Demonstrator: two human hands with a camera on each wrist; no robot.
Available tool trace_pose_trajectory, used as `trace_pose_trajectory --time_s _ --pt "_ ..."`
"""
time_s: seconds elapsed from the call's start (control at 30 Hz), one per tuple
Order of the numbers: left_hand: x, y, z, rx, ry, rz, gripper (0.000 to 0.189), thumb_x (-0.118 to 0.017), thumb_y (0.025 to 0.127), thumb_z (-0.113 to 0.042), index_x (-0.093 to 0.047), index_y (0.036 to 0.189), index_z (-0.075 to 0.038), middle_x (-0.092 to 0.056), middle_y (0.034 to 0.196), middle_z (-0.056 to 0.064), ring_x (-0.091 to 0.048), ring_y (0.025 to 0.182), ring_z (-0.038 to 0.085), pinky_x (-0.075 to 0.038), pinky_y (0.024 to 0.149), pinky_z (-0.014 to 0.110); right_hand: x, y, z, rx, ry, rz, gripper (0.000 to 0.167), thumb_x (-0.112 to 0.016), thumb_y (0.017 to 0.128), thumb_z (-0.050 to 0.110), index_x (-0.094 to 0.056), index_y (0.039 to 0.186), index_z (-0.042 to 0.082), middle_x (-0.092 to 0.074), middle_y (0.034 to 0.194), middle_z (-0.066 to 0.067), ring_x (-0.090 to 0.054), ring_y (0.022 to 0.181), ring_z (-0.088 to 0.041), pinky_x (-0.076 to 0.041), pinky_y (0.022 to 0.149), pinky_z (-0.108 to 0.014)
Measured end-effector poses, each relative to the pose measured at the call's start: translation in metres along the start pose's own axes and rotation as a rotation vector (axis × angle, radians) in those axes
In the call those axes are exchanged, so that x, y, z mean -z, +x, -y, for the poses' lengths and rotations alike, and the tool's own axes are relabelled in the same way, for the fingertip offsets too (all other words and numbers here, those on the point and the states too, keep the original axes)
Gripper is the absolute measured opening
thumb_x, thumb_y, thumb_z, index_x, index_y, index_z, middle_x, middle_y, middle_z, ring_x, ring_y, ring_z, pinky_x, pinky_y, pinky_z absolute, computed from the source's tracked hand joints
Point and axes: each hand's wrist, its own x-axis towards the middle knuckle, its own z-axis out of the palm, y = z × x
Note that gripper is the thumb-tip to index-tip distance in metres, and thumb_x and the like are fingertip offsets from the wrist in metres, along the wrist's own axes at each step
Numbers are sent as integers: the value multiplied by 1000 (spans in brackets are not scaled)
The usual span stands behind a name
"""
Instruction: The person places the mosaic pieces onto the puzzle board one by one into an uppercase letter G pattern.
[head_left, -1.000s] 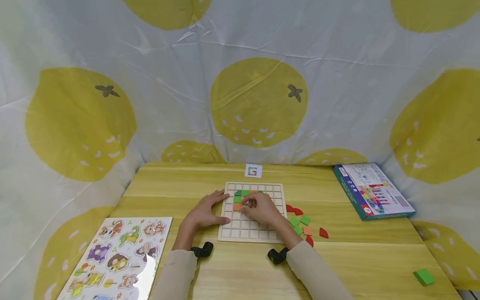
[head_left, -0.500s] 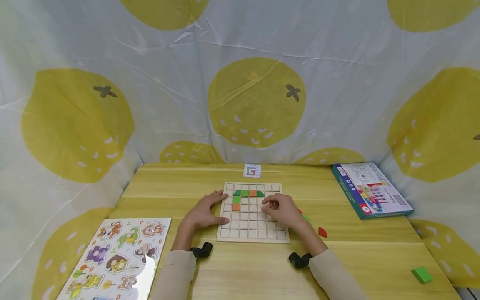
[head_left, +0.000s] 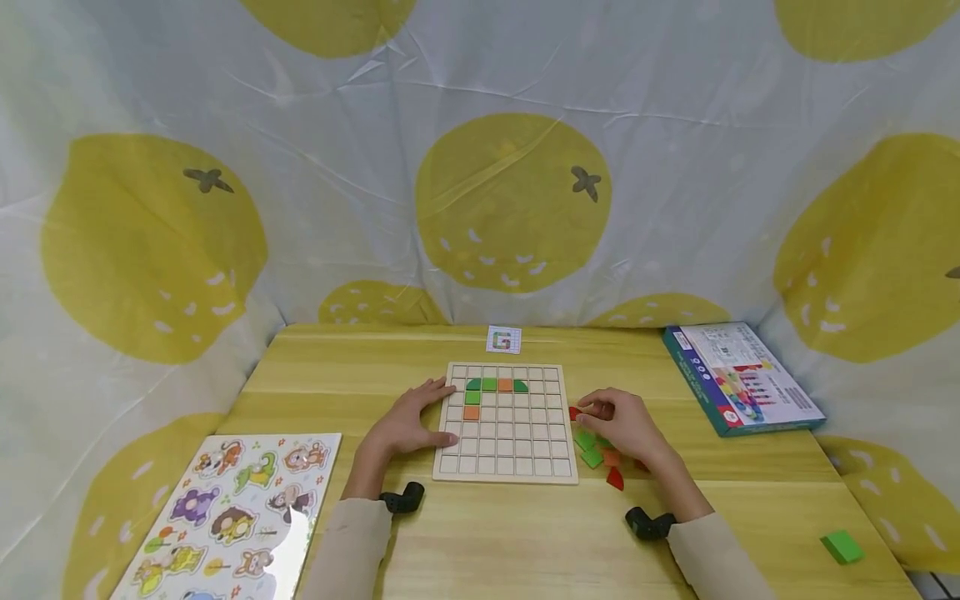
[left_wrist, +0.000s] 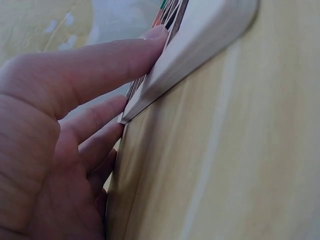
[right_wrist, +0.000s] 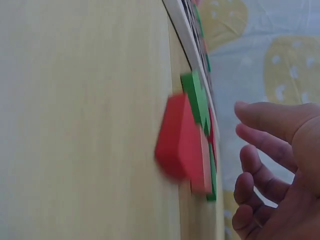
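A pale wooden grid board (head_left: 510,437) lies mid-table, with green and orange pieces set in its upper left part, such as an orange square (head_left: 471,412). Along the board's left side rests my left hand (head_left: 407,423); its thumb (left_wrist: 107,62) lies on the rim, fingers spread. My right hand (head_left: 621,421) hovers over the loose pieces right of the board, beside a red piece (head_left: 574,412). Thumb and index finger are apart with nothing between them in the right wrist view. A red quarter-round piece (right_wrist: 176,140) and a green square (head_left: 591,457) lie below that hand, which partly hides the pile.
A small card printed with a G-shaped pattern (head_left: 503,339) lies behind the board. At the left is an animal picture board (head_left: 225,517). A flat box (head_left: 746,379) occupies the back right, and a green block (head_left: 842,547) sits near the right edge.
My right hand has moved right, off the grid board to the loose pieces. The set pieces it covered earlier now show. The left hand stays at the board's left edge.
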Motion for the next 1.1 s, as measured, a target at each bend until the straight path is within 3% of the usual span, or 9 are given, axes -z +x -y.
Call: trace_pose_trajectory --time_s 0.17,0.4,0.63,0.9,1.1 --pt "1 1 0 -6 4 -9 90 -87 79 -43 -47 157 -22 -28 171 2 -16 160 34 -12 129 61 17 -9 -17 -57 -52 1 26 -83 88 27 -78 110 14 -64 92 -2 -53 83 -19 -47 68 -24" --pt "1 -1 -1 1 -6 -6 91 -87 78 -43 -47 156 -21 -29 171 3 -16 160 34 -13 129 61 33 -17 -32 -97 -50 91 29 -84 87 31 -78 110 13 -63 92 -3 -53 84 -20 -46 67 -24" --pt "2 -1 -1 -6 -4 -11 90 -87 79 -42 -47 157 -20 -29 171 3 -16 160 35 -13 128 62 41 -18 -43 -109 -49 65 20 -80 91 30 -79 104 15 -63 87 -2 -53 80 -19 -46 63 -23" --pt "2 0 0 -14 1 -8 90 -86 79 -44 -47 157 -21 -29 171 3 -17 160 34 -12 129 61 45 -20 -44 -113 -39 100 31 -87 84 33 -79 105 13 -61 87 -2 -52 79 -20 -43 63 -24" --pt "0 0 1 -15 3 -2 90 -86 79 -45 -46 157 -21 -28 171 3 -17 160 34 -14 128 62 47 -22 -49 -111 -44 102 27 -85 86 28 -79 106 11 -62 86 -2 -52 78 -19 -44 63 -23"
